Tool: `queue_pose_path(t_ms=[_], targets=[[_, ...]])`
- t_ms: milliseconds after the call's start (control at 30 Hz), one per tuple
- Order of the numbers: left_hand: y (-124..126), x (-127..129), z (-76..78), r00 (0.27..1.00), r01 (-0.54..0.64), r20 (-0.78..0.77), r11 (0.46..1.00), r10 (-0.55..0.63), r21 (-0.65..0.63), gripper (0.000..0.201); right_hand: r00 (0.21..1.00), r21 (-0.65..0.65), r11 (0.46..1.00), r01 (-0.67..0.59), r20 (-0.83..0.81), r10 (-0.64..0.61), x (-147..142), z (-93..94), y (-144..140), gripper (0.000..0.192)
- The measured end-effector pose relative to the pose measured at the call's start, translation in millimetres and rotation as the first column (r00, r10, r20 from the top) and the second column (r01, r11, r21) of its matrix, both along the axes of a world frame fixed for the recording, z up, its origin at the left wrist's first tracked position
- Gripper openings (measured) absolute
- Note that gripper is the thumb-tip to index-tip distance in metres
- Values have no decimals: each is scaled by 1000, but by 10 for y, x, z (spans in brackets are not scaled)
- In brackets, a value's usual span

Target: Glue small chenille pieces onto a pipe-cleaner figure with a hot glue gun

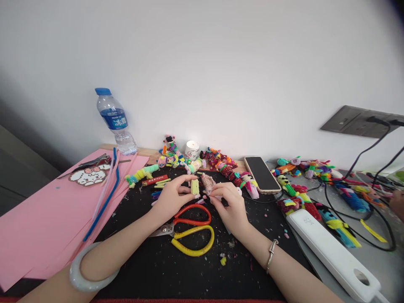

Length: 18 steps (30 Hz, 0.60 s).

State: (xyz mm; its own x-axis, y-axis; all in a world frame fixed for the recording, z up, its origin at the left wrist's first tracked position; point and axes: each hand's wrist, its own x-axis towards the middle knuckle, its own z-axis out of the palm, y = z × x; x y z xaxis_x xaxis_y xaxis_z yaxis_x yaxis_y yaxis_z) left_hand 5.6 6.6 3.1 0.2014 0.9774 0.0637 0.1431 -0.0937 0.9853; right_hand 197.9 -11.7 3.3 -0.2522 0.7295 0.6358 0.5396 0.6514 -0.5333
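Note:
My left hand (175,193) pinches a short, pale yellow fuzzy piece (195,187) between thumb and fingers. Close beside it, a pinkish-brown fuzzy piece (207,182) stands at the fingertips of my right hand (229,204), whose thumb and fingers are pressed together at its lower end. How far the fingers wrap it is partly hidden. Just below both hands lie large scissors with one red and one yellow handle (193,240); my left forearm covers part of the blades. A red printed stick-like pack (155,180) and short yellow pipe-cleaner pieces (162,184) lie left of my left hand.
Pink sheets (47,214) cover the left side, with blue pipe cleaners (104,206) on them. A water bottle (115,120) leans by the wall. Fuzzy dolls (221,162), a paper cup (192,149), a phone (261,174), a white power strip (334,252) and black cables (330,206) surround the mat.

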Motion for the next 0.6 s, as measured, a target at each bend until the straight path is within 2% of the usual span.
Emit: queue_pose_path(t_ms=[233,467,600], targets=[[-45,34,-15,991,111,-76,992,-106,59,43,989,-83,994,-75,-132,64,-34,32,-55,10],[-77,27,-30,973,229,-54,970,-225,83,40,989,-114,991,-70,-138,54,-41,0,-26,12],[-80,24,-14,966,256,-43,966,-255,44,41,991,-115,992,-59,-129,44,-46,-5,-18,12]])
